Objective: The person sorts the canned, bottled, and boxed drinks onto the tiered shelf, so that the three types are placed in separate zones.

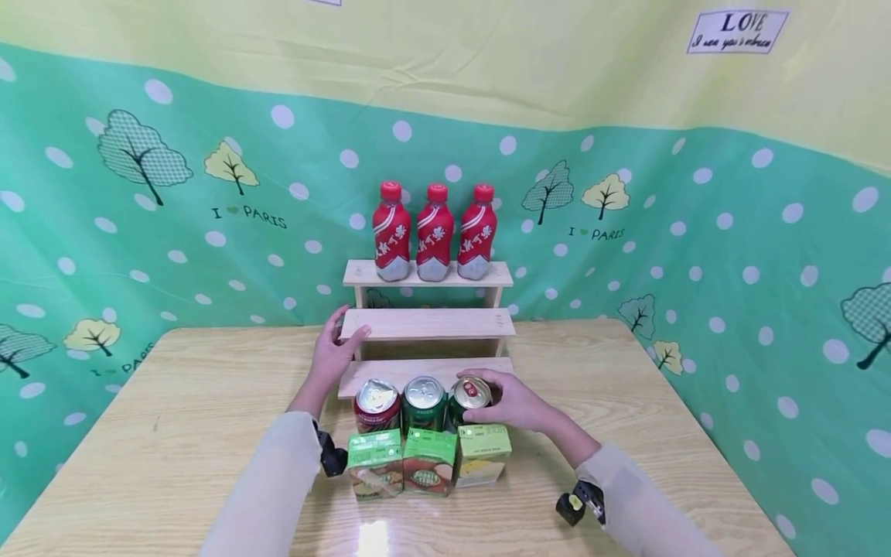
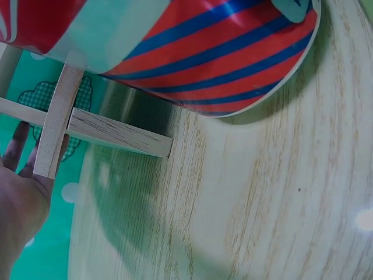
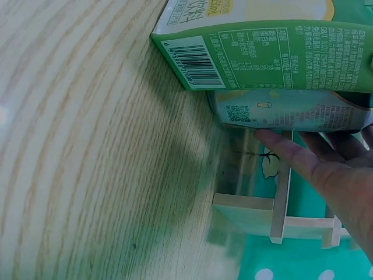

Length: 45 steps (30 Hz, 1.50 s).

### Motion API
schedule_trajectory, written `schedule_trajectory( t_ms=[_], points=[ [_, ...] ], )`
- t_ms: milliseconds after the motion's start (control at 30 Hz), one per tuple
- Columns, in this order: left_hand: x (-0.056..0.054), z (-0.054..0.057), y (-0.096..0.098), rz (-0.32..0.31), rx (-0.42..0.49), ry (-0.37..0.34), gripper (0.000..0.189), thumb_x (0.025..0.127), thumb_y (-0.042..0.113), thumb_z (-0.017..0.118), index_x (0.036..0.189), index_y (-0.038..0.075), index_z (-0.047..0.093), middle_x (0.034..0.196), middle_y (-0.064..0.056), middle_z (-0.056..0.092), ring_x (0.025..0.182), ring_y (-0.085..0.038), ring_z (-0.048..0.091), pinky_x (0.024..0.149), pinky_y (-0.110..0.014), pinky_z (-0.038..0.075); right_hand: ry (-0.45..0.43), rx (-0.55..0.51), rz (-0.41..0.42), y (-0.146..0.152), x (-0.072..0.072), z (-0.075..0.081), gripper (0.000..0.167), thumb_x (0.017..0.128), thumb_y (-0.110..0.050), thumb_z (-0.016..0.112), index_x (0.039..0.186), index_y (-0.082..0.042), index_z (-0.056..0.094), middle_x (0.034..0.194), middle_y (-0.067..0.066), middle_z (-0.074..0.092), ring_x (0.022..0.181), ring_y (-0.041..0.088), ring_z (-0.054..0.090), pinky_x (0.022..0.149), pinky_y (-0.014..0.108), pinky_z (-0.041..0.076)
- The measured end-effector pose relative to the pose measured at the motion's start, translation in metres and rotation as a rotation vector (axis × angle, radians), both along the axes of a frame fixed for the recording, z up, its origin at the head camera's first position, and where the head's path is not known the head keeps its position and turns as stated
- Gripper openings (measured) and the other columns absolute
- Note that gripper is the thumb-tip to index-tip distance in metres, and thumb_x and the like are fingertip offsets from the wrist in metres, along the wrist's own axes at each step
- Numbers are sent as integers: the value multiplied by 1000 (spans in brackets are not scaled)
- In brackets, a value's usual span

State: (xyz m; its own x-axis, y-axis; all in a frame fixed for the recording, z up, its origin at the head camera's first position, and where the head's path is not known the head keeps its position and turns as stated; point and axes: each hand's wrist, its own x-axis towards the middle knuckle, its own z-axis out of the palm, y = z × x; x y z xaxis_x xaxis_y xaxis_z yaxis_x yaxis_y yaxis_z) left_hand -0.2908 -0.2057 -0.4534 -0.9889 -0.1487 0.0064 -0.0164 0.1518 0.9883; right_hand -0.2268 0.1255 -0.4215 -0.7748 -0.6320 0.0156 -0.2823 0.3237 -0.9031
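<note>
My left hand (image 1: 332, 352) grips the left end of the middle board of a three-step wooden rack (image 1: 428, 323), thumb on top. In the left wrist view, its fingers (image 2: 16, 146) show behind the wood. My right hand (image 1: 511, 398) holds a dark green drink can (image 1: 469, 393) with a gold top, the rightmost of three upright cans in front of the lowest board. The can's printed side (image 3: 280, 111) shows in the right wrist view, a fingertip against it. Beside it stand another green can (image 1: 425, 398) and a red can (image 1: 377, 402).
Three red bottles (image 1: 433, 240) stand on the top board. Before the cans sit three drink cartons, two green-topped (image 1: 376, 464) (image 1: 429, 464) and one yellowish (image 1: 483, 456). The wood-grain table (image 1: 209, 433) meets a green dotted cloth (image 1: 278, 255) behind and at the right.
</note>
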Motion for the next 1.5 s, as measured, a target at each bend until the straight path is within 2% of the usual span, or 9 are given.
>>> schedule_trajectory(
  t_ms=[167, 533, 700, 933, 1200, 1300, 1500],
  points=[
    [0, 0, 1, -1, 3, 13, 81, 83, 44, 67, 148, 29, 22, 142, -18, 42, 117, -34, 51, 99, -44, 46, 32, 34, -41, 2, 2, 2, 63, 78, -20, 77, 133, -7, 49, 119, 9, 61, 104, 15, 59, 86, 23, 51],
    [0, 0, 2, 9, -1, 5, 80, 83, 45, 67, 148, 30, 23, 141, -18, 44, 116, -33, 52, 98, -44, 47, 62, 71, -107, 10, 5, 4, 64, 77, -27, 78, 133, -9, 51, 122, 7, 61, 109, 18, 57, 87, 22, 49],
    [0, 0, 2, 13, -3, -3, 81, 82, 46, 67, 148, 31, 22, 141, -17, 44, 116, -33, 53, 98, -43, 47, 60, 103, -161, 14, 9, 7, 63, 77, -30, 77, 133, -14, 52, 124, 4, 61, 113, 20, 56, 93, 30, 47],
    [1, 1, 2, 4, 5, -9, 83, 82, 46, 67, 148, 30, 21, 143, -18, 42, 118, -34, 51, 100, -45, 46, 73, 99, -205, 19, 13, 16, 65, 77, -30, 77, 133, -10, 51, 127, 5, 59, 116, 24, 55, 97, 41, 45],
    [2, 1, 2, 2, 2, 0, 83, 82, 46, 67, 149, 29, 21, 143, -19, 41, 119, -35, 50, 100, -45, 45, 26, 77, -256, 23, 18, 27, 63, 77, -29, 77, 133, -16, 51, 127, 6, 59, 120, 29, 53, 101, 47, 43],
    [1, 0, 2, 5, 2, -2, 83, 81, 47, 68, 148, 29, 22, 143, -19, 41, 118, -35, 51, 100, -45, 45, 27, 73, -271, 24, 20, 29, 64, 77, -30, 77, 134, -17, 51, 129, 7, 57, 123, 31, 51, 104, 50, 40],
    [1, 0, 2, 10, 2, -7, 83, 81, 47, 68, 148, 29, 22, 143, -19, 42, 117, -34, 52, 100, -44, 46, 35, 70, -299, 28, 20, 32, 65, 77, -30, 77, 135, -16, 50, 129, 8, 58, 124, 33, 49, 104, 50, 40]
  ],
)
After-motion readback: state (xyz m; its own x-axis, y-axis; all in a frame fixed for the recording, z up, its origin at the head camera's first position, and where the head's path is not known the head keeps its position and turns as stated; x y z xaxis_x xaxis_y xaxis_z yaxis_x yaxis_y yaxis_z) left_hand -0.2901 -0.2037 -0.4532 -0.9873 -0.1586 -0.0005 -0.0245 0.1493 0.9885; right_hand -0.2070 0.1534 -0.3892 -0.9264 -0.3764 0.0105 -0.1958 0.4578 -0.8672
